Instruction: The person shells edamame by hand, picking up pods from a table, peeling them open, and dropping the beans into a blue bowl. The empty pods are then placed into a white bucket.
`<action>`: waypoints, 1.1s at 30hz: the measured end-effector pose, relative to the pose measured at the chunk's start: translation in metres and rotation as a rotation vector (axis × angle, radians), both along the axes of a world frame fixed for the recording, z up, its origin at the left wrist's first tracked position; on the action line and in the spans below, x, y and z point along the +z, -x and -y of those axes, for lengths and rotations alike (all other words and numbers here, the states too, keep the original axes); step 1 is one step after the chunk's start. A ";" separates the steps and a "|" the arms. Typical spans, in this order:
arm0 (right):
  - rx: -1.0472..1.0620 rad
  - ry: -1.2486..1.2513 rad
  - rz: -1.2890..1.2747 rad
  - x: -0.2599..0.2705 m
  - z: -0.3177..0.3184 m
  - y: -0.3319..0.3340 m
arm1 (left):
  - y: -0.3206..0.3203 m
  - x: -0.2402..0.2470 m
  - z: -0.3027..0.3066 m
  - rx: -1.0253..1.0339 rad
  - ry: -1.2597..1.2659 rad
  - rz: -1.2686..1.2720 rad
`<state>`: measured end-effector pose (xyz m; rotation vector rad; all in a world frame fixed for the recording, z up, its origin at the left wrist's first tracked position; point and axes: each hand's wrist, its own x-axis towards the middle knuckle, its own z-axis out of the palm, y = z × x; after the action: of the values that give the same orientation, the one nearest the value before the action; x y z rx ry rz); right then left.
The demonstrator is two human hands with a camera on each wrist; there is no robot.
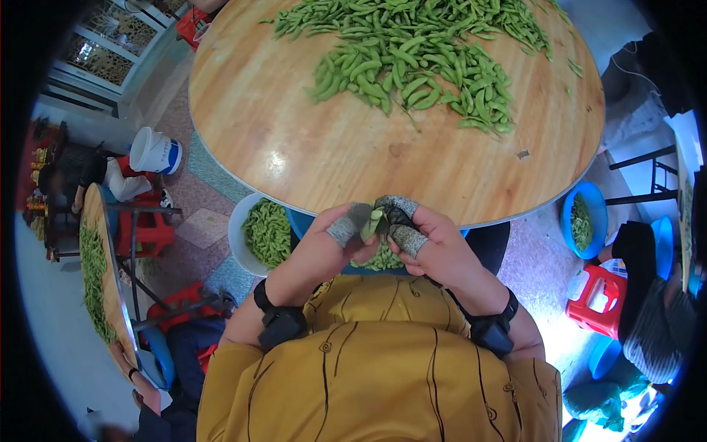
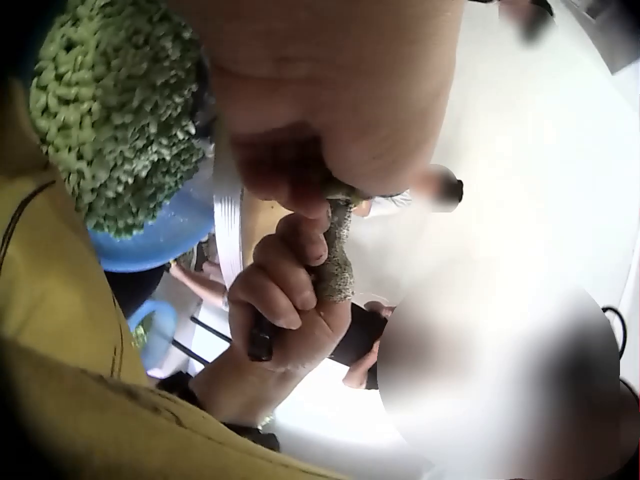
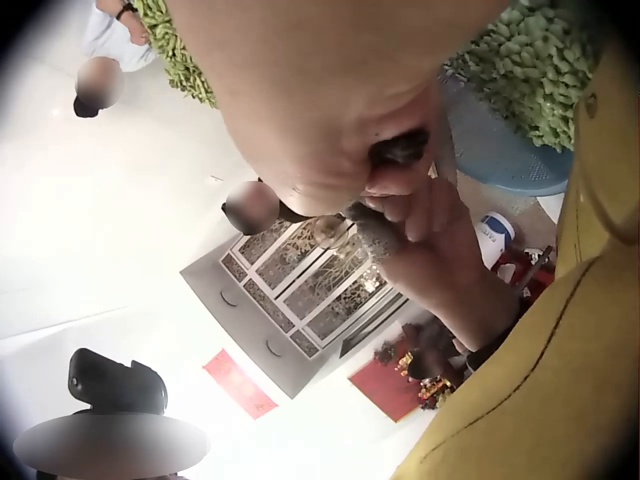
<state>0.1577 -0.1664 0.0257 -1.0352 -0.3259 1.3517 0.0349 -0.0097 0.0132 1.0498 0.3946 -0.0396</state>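
Green pod [image 1: 375, 220] in the grip of left hand [image 1: 340, 232] and right hand [image 1: 421, 234], near wooden table [image 1: 272, 140], tiled floor [image 1: 205, 228].

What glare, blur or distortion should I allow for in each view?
Head: fisheye bending, dark corners, a glare spot on the round wooden table; left wrist: blown-out white background, left hand partly shadowed, blurred patch lower right; right wrist: white washout at left, blurred oval lower left.

Green pod [image 1: 373, 225] sitting near the centre of the head view.
It is showing mid-green with a paler upper end, standing roughly upright, partly hidden, pinched between left hand [image 1: 333, 234] and right hand [image 1: 433, 237]; whether split, unclear.
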 end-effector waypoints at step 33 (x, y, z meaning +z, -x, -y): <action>-0.026 0.082 0.898 -0.021 -0.014 0.011 | 0.026 -0.006 0.006 -0.116 0.027 -0.134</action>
<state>0.1465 -0.1520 0.0047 -1.6735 -0.9164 0.8071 0.0094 -0.0157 0.0072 1.0457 0.4527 -0.2188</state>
